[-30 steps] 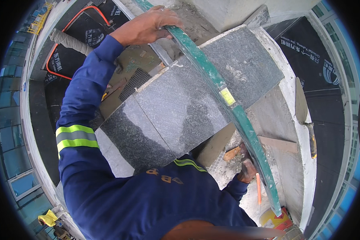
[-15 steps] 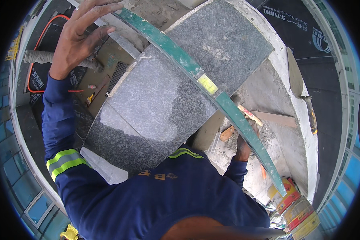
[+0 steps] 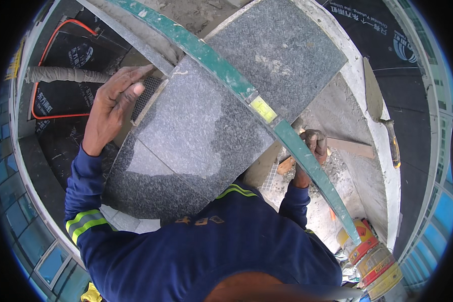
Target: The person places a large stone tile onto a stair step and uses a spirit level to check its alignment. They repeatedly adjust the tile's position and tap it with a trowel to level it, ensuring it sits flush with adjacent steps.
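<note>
A long green spirit level (image 3: 211, 61) with a yellow vial (image 3: 262, 109) lies diagonally across grey stone slabs, one pale and partly wet (image 3: 186, 116), the other darker (image 3: 282, 50). My left hand (image 3: 110, 108) is off the level, at the left edge of the pale slab, fingers stretched out and thumb apart. Whether its fingertips touch the stone I cannot tell. My right hand (image 3: 314, 145) is beside the level's lower half, on its far right side, with fingers curled. The level covers part of that wrist, and what the fingers hold, if anything, is hidden.
A trowel (image 3: 391, 141) lies on the pale curb at right. Stacked buckets (image 3: 375, 267) stand at lower right. Past the slabs' left side are a wrapped pipe (image 3: 68, 74), an orange hose (image 3: 40, 88) and black membrane. Rough mortar (image 3: 337, 176) lies under my right arm.
My left hand has left the upper end of the level and come down to the slab's left edge. My right hand has risen a little beside the level, over the light-coloured stick there.
</note>
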### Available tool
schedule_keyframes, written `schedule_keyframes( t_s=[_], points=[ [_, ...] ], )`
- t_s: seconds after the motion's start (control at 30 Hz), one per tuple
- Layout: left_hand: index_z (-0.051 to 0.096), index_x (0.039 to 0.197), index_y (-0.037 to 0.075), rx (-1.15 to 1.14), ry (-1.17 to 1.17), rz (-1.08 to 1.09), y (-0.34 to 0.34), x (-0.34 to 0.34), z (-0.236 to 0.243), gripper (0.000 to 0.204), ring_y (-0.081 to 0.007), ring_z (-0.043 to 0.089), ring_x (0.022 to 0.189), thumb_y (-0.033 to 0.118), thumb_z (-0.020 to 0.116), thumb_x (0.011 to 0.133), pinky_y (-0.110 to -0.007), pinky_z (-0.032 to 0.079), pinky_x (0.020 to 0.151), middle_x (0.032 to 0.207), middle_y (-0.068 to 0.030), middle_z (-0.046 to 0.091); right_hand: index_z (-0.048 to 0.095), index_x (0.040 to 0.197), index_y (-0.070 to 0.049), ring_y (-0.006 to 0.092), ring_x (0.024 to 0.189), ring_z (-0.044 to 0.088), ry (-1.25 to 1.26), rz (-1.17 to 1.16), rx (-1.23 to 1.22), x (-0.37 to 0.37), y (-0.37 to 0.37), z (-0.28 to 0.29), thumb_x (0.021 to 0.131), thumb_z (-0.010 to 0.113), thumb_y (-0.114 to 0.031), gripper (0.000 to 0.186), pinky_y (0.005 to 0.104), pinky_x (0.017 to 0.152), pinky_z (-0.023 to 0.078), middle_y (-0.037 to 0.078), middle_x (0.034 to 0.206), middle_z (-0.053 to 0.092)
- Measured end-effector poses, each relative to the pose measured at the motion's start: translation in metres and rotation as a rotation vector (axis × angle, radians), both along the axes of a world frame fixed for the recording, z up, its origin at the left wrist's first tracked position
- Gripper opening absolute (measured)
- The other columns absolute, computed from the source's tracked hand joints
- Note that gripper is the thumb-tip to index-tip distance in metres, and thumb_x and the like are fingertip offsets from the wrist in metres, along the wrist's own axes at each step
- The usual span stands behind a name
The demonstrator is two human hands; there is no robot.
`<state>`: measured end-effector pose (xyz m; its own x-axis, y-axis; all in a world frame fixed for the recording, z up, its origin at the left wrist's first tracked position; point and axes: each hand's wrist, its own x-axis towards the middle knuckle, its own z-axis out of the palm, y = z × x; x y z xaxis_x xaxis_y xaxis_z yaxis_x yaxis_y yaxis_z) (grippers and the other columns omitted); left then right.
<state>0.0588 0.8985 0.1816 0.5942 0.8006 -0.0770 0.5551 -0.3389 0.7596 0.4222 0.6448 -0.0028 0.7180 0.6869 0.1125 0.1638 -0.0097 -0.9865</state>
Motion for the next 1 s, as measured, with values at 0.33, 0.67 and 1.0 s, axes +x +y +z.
schedule_keyframes(
  t_s=[0.33,0.67,1.0],
  points=[
    [0.047,0.153,0.001,0.107,0.099,-0.060,-0.045,0.012,-0.003,0.056,-0.0360,0.051,0.139,0.028,0.057,0.105,-0.042,0.037,0.116,0.148,-0.0222,0.054,0.056,0.130,0.005,0.0203,0.106,0.061,-0.335,-0.352,0.441,0.000,0.123,0.038,0.105,0.057,-0.021,0.035,0.0332,0.084,0.053,0.016,0.119,0.062],
    [0.050,0.149,-0.003,0.088,0.236,0.110,-0.064,0.003,-0.009,0.056,-0.0437,0.055,0.135,0.025,0.063,0.102,-0.045,0.041,0.113,0.142,-0.0309,0.057,0.060,0.126,0.006,0.0125,0.087,0.058,-0.101,-0.432,0.273,0.055,0.154,0.061,0.104,0.061,-0.022,0.035,0.0261,0.073,0.049,0.014,0.113,0.062],
    [0.053,0.146,-0.006,0.115,0.223,0.156,-0.072,0.003,-0.016,0.056,-0.0373,0.062,0.128,0.026,0.066,0.101,-0.043,0.043,0.111,0.137,-0.0293,0.063,0.059,0.122,0.003,0.0237,0.112,0.057,-0.314,-0.267,0.346,0.040,0.170,0.072,0.102,0.063,-0.021,0.031,0.0388,0.099,0.045,0.016,0.120,0.057]
  ],
)
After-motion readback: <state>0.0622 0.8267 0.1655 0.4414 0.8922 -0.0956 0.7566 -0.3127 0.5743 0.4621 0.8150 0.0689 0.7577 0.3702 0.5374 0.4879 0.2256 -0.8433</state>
